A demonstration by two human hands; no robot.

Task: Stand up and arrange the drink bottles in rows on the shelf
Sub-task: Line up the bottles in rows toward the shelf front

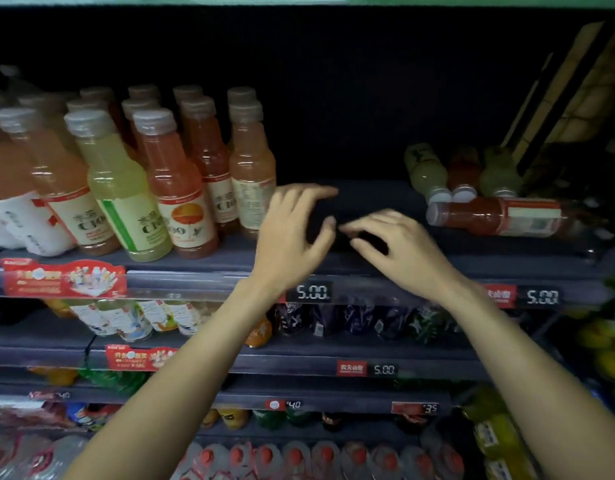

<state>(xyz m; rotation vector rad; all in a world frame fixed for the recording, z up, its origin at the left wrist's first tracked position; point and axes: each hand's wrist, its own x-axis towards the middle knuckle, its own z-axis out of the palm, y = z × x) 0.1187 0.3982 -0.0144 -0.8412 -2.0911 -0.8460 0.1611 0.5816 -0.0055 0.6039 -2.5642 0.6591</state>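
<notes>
Two bare hands hover over a bare stretch of shelf, with bottles upright on one side and fallen on the other.

The left hand [292, 230] and right hand [399, 251] reach over the dark shelf [361, 202], fingers loosely spread and lightly curled, gripping nothing; motion blur hides whether the fingertips touch the shelf. Left of the left fingers, just beside them, standing bottles [181, 168] form rows, orange, pink and one yellow-green. Right of the right fingers, well apart, a red bottle [500, 216] lies on its side, cap toward the hands. Behind it three more fallen bottles [461, 174] lie with caps forward.
</notes>
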